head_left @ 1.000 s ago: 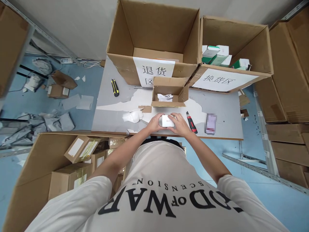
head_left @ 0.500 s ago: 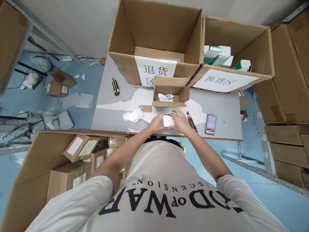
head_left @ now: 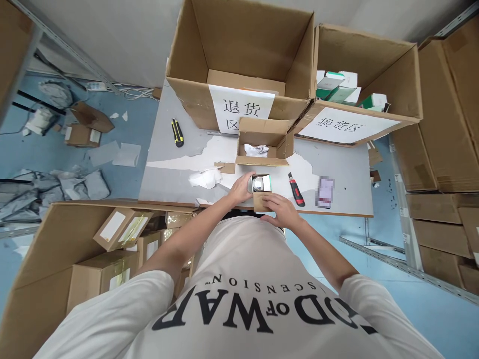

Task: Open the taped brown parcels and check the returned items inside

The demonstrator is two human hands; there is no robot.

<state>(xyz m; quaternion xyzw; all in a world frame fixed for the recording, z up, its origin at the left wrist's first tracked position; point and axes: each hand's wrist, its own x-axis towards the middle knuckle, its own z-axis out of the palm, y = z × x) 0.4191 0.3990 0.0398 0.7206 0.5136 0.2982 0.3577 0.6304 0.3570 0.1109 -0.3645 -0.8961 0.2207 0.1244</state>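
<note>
Near the table's front edge, my left hand (head_left: 240, 189) grips the left side of a small white box (head_left: 267, 183). The top of this box is open, and a shiny silver rounded object (head_left: 258, 184) shows inside. A brown flap (head_left: 259, 203) is folded out toward my body. My right hand (head_left: 282, 211) has its fingers over that flap and its thumb below, holding it. To the right lies a red and black utility knife (head_left: 296, 190). Just behind my hands stands an open small carton (head_left: 262, 161) with crumpled white paper (head_left: 256, 150) in it.
Two large cartons, one left (head_left: 190, 102) and one right (head_left: 404, 112), stand at the back with paper labels; the right one holds green and white boxes (head_left: 340, 89). A yellow and black knife (head_left: 177, 133), white crumpled wrap (head_left: 205, 178) and a blurred phone-like item (head_left: 325, 192) lie on the table (head_left: 348, 169).
The small box has been opened, showing the silver object. My right hand has moved from the box's right side down toward my body with the flap. My left hand still holds the box.
</note>
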